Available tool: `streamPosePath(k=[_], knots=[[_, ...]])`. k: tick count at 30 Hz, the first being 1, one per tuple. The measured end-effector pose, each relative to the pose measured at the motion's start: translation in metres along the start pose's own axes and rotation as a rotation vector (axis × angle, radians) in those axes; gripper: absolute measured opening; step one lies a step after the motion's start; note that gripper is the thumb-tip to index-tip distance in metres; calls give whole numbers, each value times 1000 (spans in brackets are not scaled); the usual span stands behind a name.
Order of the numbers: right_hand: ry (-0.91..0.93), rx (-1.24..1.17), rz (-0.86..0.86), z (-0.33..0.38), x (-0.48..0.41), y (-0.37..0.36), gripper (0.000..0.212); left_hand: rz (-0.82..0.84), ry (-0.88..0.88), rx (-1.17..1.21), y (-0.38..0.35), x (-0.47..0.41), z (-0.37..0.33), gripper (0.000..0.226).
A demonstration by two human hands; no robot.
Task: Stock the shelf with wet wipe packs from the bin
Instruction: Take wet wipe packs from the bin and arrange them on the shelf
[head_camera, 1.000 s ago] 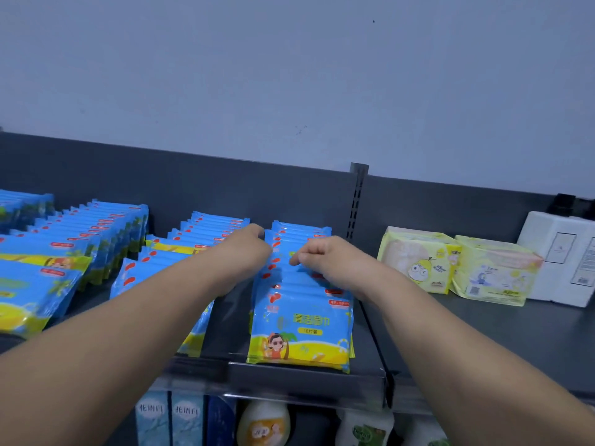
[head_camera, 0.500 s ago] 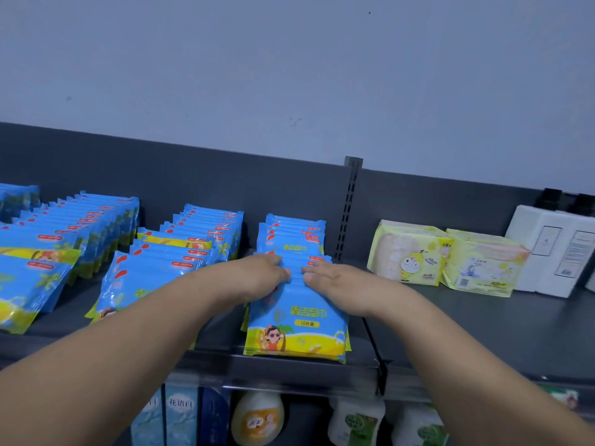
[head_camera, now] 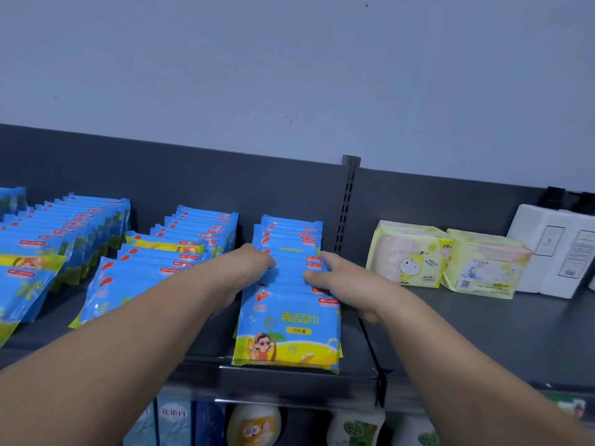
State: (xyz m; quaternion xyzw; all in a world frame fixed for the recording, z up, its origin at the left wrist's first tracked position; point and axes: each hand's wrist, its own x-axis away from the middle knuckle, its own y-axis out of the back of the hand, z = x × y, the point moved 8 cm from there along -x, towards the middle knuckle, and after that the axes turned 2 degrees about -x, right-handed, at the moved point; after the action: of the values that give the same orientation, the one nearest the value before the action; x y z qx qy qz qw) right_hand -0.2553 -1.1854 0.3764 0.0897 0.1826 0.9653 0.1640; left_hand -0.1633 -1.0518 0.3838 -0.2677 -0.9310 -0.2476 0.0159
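On the top dark grey shelf (head_camera: 483, 333), right of centre: row of wet wipe packs (head_camera: 286, 317), blue with yellow base. It stands just left of the slotted upright (head_camera: 349, 204).

Left hand (head_camera: 248, 268) has its fingers curled over the row's left edges and grips them. Right hand (head_camera: 341, 281) pinches the right edges between thumb and fingers. Both forearms cross the shelf front, and the left one hides the near end of the middle row (head_camera: 180, 249).

Count: three blue rows in full view, including the far row (head_camera: 64, 236), with a sliver of a fourth at the left edge. Two pale yellow packs (head_camera: 409, 255) and two white boxes (head_camera: 553, 249) to the right. Bottles (head_camera: 251, 426) below, partly hidden.

Packs overlap like shingles, printed faces up, top edges toward the back panel. The row's long axis runs front to back.
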Motion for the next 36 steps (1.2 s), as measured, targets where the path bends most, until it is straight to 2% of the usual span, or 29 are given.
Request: streamPosePath(k=[1,3,7,11,14,19,22,25,27,29,33,36], knots=[[10,-16,-16,0,-1,4,16,-8,5,6,2,-4,1,22],[10,-59,-37,0,-7,8,20,3,43,38,4,-9,5,17],[-51,-126,-29,-3,-14,1,12,71,128,145,-4,-17,10,16],[-4,-170,-114,-1,-20,11,47,32,68,149,-1,-30,5,17],[-18,-168,-136,-5,-23,15,61,37,54,168,0,-32,4,7],[-76,-142,-151,-7,-20,23,46,80,112,217,-3,-38,11,20],[-61,-65,-158,-1,-16,26,34,81,115,218,-3,-40,12,23],[3,77,-221,9,-18,29,30,62,108,196,-1,-39,10,16],[89,279,-266,25,-25,32,38,50,111,174,0,-40,10,10],[149,491,-241,39,-38,27,48,39,132,178,1,-40,12,6],[72,713,-147,42,-62,19,51,14,142,193,3,-39,10,8],[41,659,-160,36,-70,20,34,13,164,218,4,-37,10,13]])
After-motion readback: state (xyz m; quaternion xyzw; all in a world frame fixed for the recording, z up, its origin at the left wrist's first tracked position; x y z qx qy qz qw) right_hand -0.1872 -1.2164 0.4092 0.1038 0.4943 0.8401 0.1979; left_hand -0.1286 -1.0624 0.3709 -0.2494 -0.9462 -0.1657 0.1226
